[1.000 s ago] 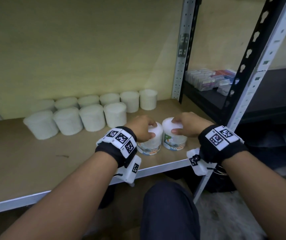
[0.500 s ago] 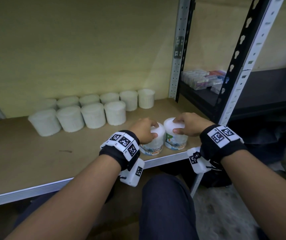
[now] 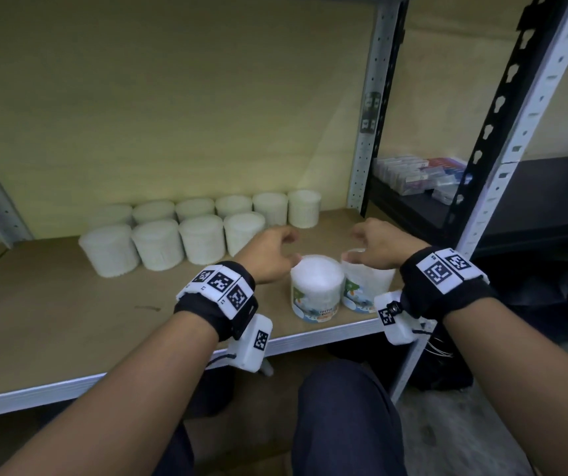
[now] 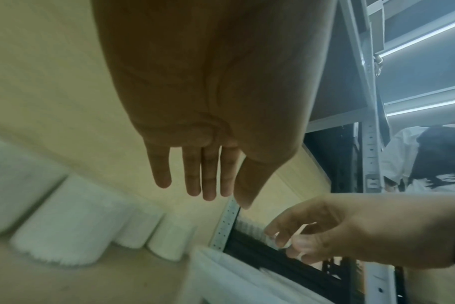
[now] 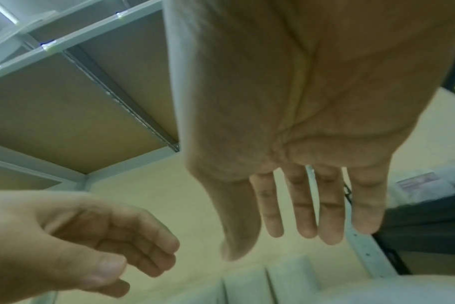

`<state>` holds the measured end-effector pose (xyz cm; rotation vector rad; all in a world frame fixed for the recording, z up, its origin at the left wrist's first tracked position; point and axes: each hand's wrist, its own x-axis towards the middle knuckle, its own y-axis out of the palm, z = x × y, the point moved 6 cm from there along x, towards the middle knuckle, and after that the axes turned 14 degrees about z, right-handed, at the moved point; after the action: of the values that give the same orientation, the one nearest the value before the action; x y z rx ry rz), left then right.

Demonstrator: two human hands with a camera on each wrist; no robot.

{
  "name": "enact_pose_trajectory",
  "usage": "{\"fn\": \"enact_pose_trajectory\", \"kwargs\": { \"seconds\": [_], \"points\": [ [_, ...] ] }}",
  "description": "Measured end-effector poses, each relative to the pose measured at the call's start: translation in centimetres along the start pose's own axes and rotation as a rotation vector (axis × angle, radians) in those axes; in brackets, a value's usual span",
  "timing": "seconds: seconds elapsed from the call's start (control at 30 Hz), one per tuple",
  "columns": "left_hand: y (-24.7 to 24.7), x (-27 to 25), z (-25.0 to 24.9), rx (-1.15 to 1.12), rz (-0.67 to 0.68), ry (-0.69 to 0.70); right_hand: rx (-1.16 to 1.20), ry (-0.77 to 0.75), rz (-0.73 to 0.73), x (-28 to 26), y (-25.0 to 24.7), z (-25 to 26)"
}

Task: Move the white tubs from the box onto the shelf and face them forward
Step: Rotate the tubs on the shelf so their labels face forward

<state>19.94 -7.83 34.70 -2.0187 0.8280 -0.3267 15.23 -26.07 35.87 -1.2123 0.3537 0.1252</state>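
Note:
Two white tubs stand side by side near the front edge of the brown shelf board (image 3: pixel 52 321), the left tub (image 3: pixel 316 290) and the right tub (image 3: pixel 361 286). Their coloured labels face me. My left hand (image 3: pixel 275 250) hovers just left of and above the left tub, with straight fingers (image 4: pixel 203 181) that hold nothing. My right hand (image 3: pixel 372 245) hovers over the right tub, its fingers (image 5: pixel 299 216) also straight and empty. Several more white tubs (image 3: pixel 200 235) stand in two rows at the back of the shelf. The box is out of view.
A grey upright (image 3: pixel 368 132) and a black-and-white upright (image 3: pixel 502 173) bound the shelf on the right. Beyond them a dark shelf (image 3: pixel 550 201) carries small packets (image 3: pixel 420 173). My knee (image 3: pixel 344 407) is below the shelf edge.
Both hands have let go of the two front tubs and lifted off them, with fingers spread. The tubs stay where they stood.

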Motion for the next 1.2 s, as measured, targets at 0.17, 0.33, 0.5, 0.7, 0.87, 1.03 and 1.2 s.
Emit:
{"fn": "enact_pose_trajectory", "kwargs": {
  "seconds": [0.17,0.33,0.5,0.7,0.87,1.03,1.2],
  "points": [
    [-3.4,-0.9,4.3,0.019,-0.050,-0.098,0.138,-0.142,-0.091,1.6,-0.5,5.8],
    [-5.9,-1.4,8.7,0.020,-0.070,-0.203,0.209,-0.241,-0.126,4.6,-0.1,11.5],
    [-7.7,-1.1,12.6,0.024,-0.064,-0.287,0.180,-0.238,-0.117,8.6,0.4,15.5],
    [-9.8,0.9,16.1,0.033,-0.074,-0.343,0.044,-0.110,-0.057,14.2,1.1,17.2],
    [-10.2,2.9,17.6,0.090,-0.070,-0.363,-0.090,-0.025,-0.014,17.9,1.8,17.5],
    [-9.2,4.5,19.0,0.125,-0.034,-0.386,-0.199,0.005,0.032,20.3,2.6,17.4],
    [-9.0,4.8,19.5,0.088,-0.066,-0.368,-0.243,-0.012,0.023,21.0,2.5,17.4]
  ]
}}
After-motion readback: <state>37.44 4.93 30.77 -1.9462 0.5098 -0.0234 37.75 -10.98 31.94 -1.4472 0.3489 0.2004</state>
